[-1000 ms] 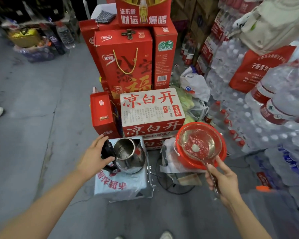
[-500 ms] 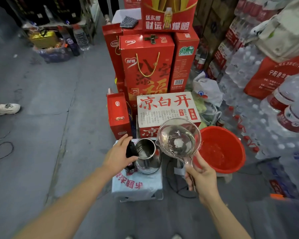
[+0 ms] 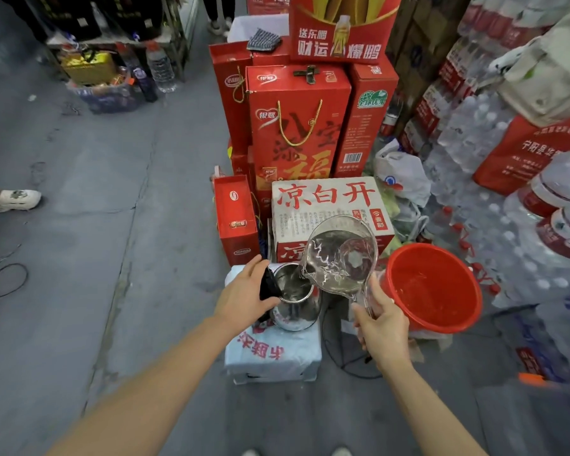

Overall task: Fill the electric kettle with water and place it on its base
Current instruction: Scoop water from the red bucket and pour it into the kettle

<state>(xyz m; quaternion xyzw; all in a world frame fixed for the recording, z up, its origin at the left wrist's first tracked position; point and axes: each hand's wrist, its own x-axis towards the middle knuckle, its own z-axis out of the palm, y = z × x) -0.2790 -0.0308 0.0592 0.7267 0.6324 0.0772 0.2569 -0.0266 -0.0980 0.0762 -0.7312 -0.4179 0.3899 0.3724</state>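
While clear plastic scoop tips, R hand gripping handle, L hand clasping round steel kettle.

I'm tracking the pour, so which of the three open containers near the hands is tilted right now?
The clear ladle in the right hand, tipped over the steel kettle. The kettle and red bucket both stand upright.
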